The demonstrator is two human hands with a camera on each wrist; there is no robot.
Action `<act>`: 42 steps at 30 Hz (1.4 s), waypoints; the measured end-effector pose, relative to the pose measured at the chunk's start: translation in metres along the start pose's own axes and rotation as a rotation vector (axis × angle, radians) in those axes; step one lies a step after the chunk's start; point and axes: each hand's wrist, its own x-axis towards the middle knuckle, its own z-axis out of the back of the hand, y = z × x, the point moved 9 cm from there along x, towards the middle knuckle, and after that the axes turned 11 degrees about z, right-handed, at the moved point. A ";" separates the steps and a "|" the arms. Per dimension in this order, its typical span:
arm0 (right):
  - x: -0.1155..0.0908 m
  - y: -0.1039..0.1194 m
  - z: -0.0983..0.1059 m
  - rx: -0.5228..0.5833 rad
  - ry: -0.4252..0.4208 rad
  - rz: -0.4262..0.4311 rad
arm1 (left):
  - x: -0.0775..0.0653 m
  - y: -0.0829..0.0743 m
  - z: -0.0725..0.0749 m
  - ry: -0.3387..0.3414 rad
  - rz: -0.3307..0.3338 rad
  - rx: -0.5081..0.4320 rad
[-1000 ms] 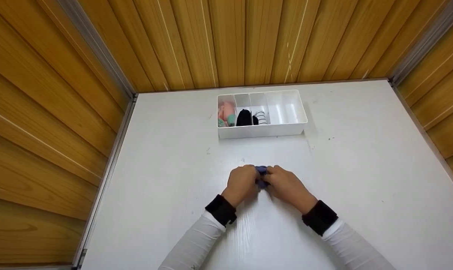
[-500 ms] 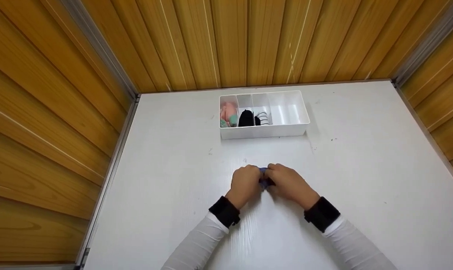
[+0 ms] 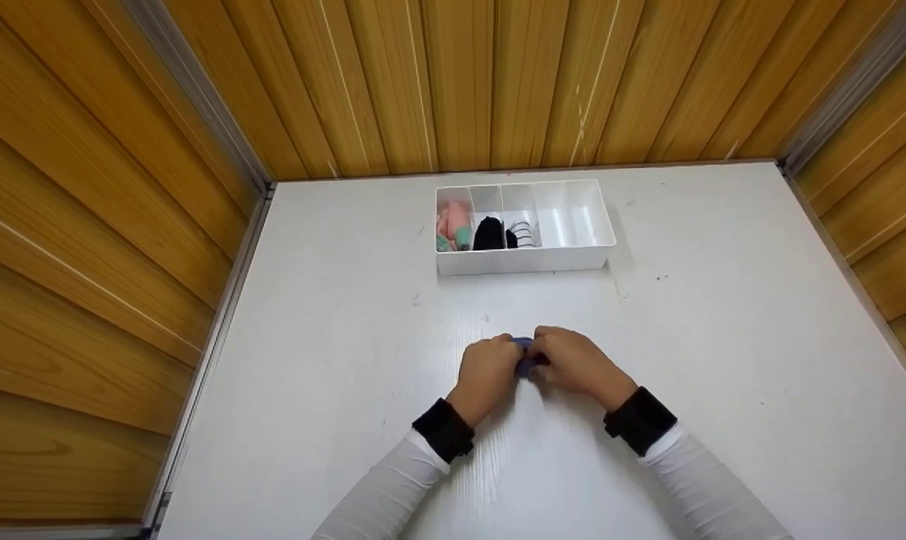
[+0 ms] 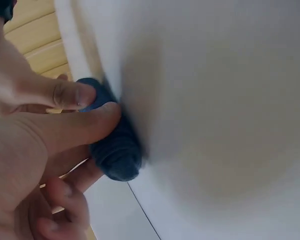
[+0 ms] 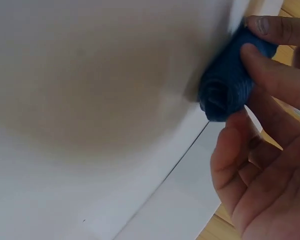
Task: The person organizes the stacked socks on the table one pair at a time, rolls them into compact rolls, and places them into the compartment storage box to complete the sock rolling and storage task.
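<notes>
A blue sock [image 3: 526, 367], rolled into a tight bundle, sits between both hands close over the white table. In the left wrist view the sock roll [image 4: 117, 150] shows a folded, ribbed near end, with the left hand's thumb [image 4: 97, 122] pressed on it and fingers beneath. The right wrist view shows the roll's [image 5: 225, 70] other end as a spiral of layers, pinched by the right hand [image 5: 275, 165]. Seen from the head, the left hand [image 3: 488, 373] and the right hand [image 3: 575, 361] face each other, their fingers partly hiding the sock.
Beyond the hands stands a white divided box [image 3: 528, 261]. Pink and green socks [image 3: 457, 221] lie in its left compartment, black socks [image 3: 488, 234] beside them, then a white striped sock [image 3: 523, 233]. Wood-panelled walls [image 3: 460, 82] border the table [image 3: 333, 300].
Both hands stay in nearly the same place on the sock, with small shifts of the fingers. The right hand's fingers now bend more visibly at the roll. The box's contents look the same.
</notes>
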 end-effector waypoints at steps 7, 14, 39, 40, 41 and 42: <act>-0.010 0.017 -0.001 -0.219 -0.080 0.069 | 0.009 0.009 -0.010 0.191 0.051 -0.172; -0.004 0.019 -0.002 -0.233 -0.112 0.092 | 0.007 0.015 -0.002 0.153 0.055 -0.220; 0.003 0.003 0.002 -0.118 -0.068 0.050 | 0.007 0.007 0.001 -0.004 -0.027 -0.071; 0.003 0.000 0.003 -0.098 -0.063 0.040 | 0.008 0.006 0.001 -0.008 -0.026 -0.077; 0.003 -0.002 0.004 -0.080 -0.060 0.028 | 0.009 0.006 0.000 -0.002 -0.022 -0.093; 0.002 -0.004 0.006 -0.064 -0.059 0.016 | 0.011 0.006 -0.001 0.016 -0.016 -0.116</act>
